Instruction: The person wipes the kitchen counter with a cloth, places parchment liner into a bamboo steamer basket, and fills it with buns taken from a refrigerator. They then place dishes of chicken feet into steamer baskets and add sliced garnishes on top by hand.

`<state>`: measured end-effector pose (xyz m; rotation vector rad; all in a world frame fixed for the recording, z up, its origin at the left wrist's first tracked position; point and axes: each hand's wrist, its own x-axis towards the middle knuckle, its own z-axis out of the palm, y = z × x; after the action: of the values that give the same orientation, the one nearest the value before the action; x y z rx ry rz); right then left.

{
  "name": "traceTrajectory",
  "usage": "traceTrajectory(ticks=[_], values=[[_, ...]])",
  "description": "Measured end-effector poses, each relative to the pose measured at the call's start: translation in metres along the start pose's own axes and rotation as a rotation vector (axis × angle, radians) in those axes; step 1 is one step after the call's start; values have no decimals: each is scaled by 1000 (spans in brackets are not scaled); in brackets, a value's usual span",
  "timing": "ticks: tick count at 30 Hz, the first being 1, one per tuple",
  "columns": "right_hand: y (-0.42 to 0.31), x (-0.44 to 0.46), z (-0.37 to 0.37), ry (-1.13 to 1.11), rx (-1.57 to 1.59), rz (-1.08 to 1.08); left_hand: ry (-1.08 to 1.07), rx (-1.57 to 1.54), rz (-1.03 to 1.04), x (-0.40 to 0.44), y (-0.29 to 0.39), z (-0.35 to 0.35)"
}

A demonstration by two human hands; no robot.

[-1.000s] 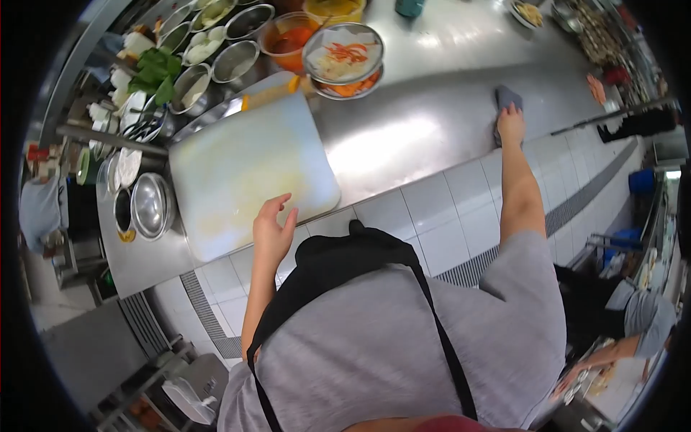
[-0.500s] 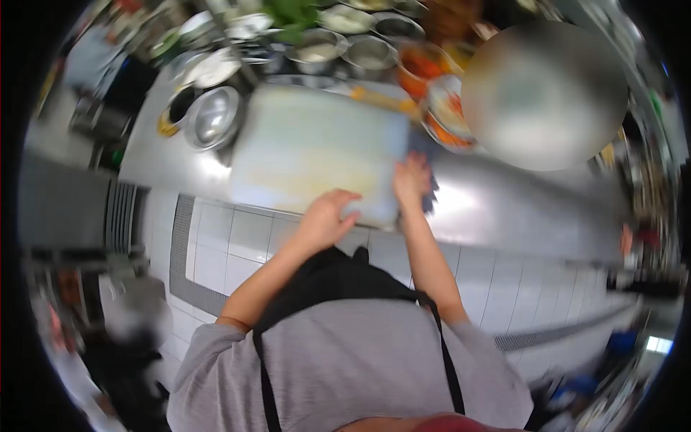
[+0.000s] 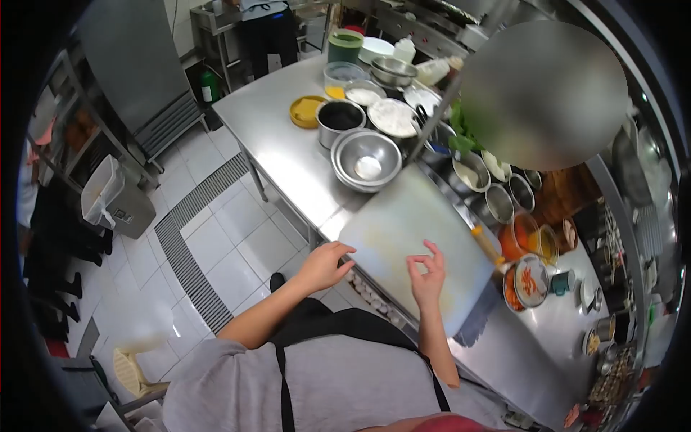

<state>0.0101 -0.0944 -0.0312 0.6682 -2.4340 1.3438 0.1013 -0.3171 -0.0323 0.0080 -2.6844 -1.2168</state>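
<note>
A large pale cutting board [image 3: 403, 216] with faint yellowish stains lies on the steel table. My left hand [image 3: 327, 266] is beside the board's near left edge, fingers loosely curved and apart, with nothing in it. Above the board is my right hand [image 3: 428, 277], its fingers bent and spread, also holding nothing. Whether the right hand touches the board, I cannot tell. A dark grey cloth [image 3: 479, 317] sticks out from the board's right end. Along the far edge rests something with a yellow-orange handle [image 3: 488, 243].
Stacked steel bowls [image 3: 367, 160] stand left of the board, near a pot with dark contents [image 3: 341, 117] and a white-filled bowl [image 3: 393, 117]. Orange shreds fill a bowl [image 3: 531, 279] at right. A bin [image 3: 126, 205] stands on the tiled floor. Other people are at the left.
The view has swung left, so the table now runs diagonally. My right hand has left the cloth by the board's right edge and is over the board; my left hand stays near the front edge.
</note>
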Motion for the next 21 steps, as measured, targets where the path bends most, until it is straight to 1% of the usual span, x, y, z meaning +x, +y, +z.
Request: traceTrajectory(ticks=[1,3,4,5,6,8,12,14,16,17,21], values=[[-11,7,21,2,-6,-18,-6,-30,-40,2,-15,-12],[-30,21,64,-79,70,16,36,-23,-20,6,-50,-41],[-44,28,84,-67,57,4,60,-17,-13,9,-67,-56],[-59,34,102,-102,78,-3,61,-69,-55,12,-83,-73],[-71,42,119,-134,103,-11,64,-73,-34,17,-97,-92],[-90,55,149,-111,62,-35,33,-62,-180,26,-124,-130],[-108,76,187,-41,-1,-38,48,-5,-77,60,-192,-171],[-112,78,190,1,-63,-9,-17,26,-34,85,-197,-190],[-111,77,189,76,-147,25,5,38,90,112,-196,-198],[-108,74,188,120,-145,50,-21,20,111,124,-189,-201],[-109,59,176,280,-284,158,-99,-60,303,160,-171,-189]])
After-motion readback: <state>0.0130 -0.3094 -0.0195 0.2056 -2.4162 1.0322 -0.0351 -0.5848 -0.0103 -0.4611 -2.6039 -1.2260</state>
